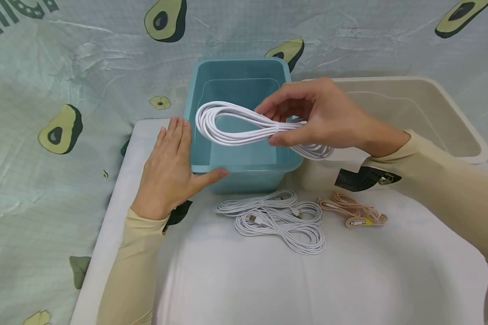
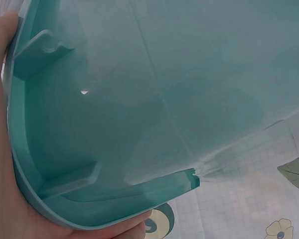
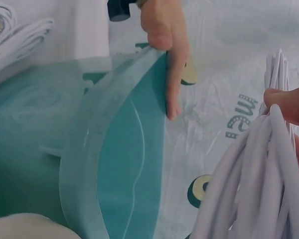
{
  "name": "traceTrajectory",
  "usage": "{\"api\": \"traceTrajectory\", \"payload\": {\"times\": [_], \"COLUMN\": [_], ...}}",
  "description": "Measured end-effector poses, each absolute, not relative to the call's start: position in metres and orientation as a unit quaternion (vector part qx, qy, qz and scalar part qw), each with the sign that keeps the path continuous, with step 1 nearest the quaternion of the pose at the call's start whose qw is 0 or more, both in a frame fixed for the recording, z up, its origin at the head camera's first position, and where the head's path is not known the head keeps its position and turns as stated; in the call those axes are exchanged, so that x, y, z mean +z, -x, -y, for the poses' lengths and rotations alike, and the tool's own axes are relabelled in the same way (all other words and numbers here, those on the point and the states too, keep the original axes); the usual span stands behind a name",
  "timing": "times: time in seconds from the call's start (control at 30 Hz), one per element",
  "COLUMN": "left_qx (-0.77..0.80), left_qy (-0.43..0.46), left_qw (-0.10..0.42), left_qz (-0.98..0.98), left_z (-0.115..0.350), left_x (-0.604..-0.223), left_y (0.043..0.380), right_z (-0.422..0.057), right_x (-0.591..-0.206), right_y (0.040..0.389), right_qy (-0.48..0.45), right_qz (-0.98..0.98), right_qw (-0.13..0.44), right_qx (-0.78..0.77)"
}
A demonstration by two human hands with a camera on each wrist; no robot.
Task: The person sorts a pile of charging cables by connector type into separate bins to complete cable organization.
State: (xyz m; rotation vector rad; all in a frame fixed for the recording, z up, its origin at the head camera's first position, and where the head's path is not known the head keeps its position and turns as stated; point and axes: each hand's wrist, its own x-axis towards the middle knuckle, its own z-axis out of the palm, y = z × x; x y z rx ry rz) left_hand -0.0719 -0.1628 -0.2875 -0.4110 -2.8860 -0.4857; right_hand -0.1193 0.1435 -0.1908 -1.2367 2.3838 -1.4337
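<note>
My right hand (image 1: 317, 113) pinches a bundled coil of white cable (image 1: 227, 137) between thumb and fingers, above the blue-green bin (image 1: 248, 180). Close up in the right wrist view, the loops of the white cable (image 3: 249, 174) hang from the fingertips. My left hand (image 1: 171, 167) lies along the bin's near left corner, fingers straight against its side and thumb over the front rim. In the left wrist view, that hand (image 2: 20, 214) touches the outside of the bin's rim (image 2: 20, 164). On the table in front sit more white cable coils (image 1: 284, 221).
A beige bin (image 1: 415, 83) stands to the right of the blue-green one. Tan cables (image 1: 354, 211) lie in front of it on the white-covered table (image 1: 309, 289). Behind and to the left hangs a pale sheet (image 1: 105, 58) printed with avocados.
</note>
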Motion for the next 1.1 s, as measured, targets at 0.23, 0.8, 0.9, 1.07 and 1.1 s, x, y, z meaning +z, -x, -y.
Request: {"api": "traceTrajectory", "payload": {"times": [0.23, 0.8, 0.9, 1.07, 1.1], "left_qx": [-0.163, -0.147, -0.146, -0.145, -0.145], "left_qy": [0.134, 0.143, 0.141, 0.14, 0.141], "left_qw": [0.085, 0.088, 0.087, 0.085, 0.086], "left_qz": [0.974, 0.975, 0.975, 0.976, 0.976], "left_z": [0.163, 0.159, 0.16, 0.16, 0.16], "left_x": [-0.286, -0.285, -0.285, -0.285, -0.285], "left_y": [0.07, 0.069, 0.068, 0.067, 0.067], "right_z": [-0.137, -0.119, -0.114, -0.104, -0.102], "right_x": [-0.192, -0.197, -0.198, -0.199, -0.2], "right_y": [0.135, 0.169, 0.176, 0.187, 0.189], "right_qy": [0.374, 0.299, 0.29, 0.274, 0.272], "right_qz": [-0.8, -0.837, -0.84, -0.842, -0.842], "right_qw": [0.049, 0.029, 0.025, 0.019, 0.02], "right_qx": [-0.467, -0.456, -0.457, -0.465, -0.466]}}
